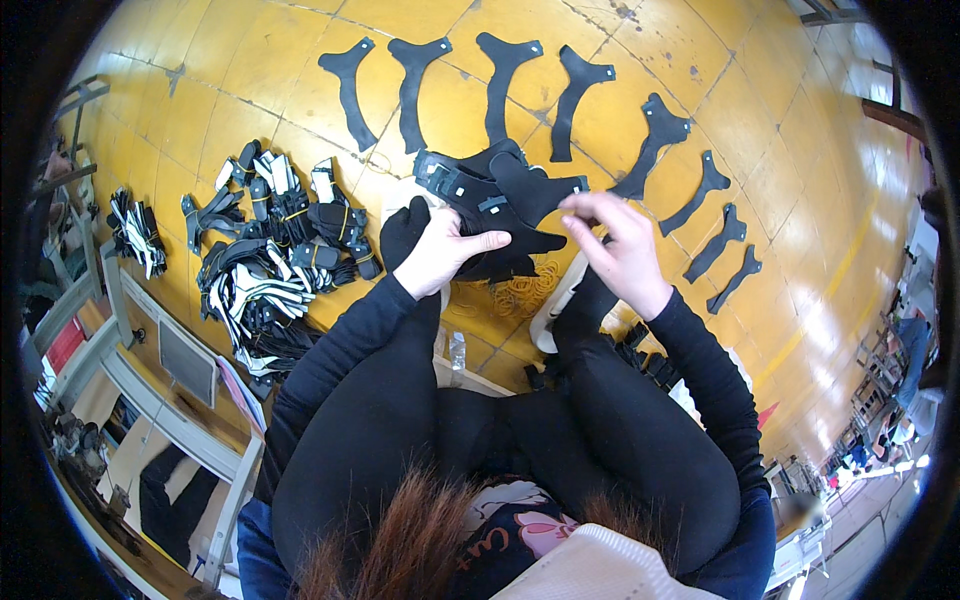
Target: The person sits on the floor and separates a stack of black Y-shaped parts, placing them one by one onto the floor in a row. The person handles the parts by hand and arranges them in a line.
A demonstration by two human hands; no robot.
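My left hand (447, 248) grips a bunch of black Y-shaped fabric pieces (500, 200) in front of my knees, its thumb lying across the top. Small pale tags show on some ends of the bunch. Just right of it, my right hand (625, 245) has its fingers bent and its thumb apart from them. Those fingertips are close to a tagged corner of the bunch; whether they touch it I cannot tell. Beneath the bunch lies a heap of yellow rubber bands (522, 292).
Several matching black pieces (498, 85) lie spread in an arc on the yellow tiled floor (250, 60). At left are banded black-and-white bundles (275, 240). A metal-framed table (180, 410) stands at lower left. A clear bottle (457, 352) is between my legs.
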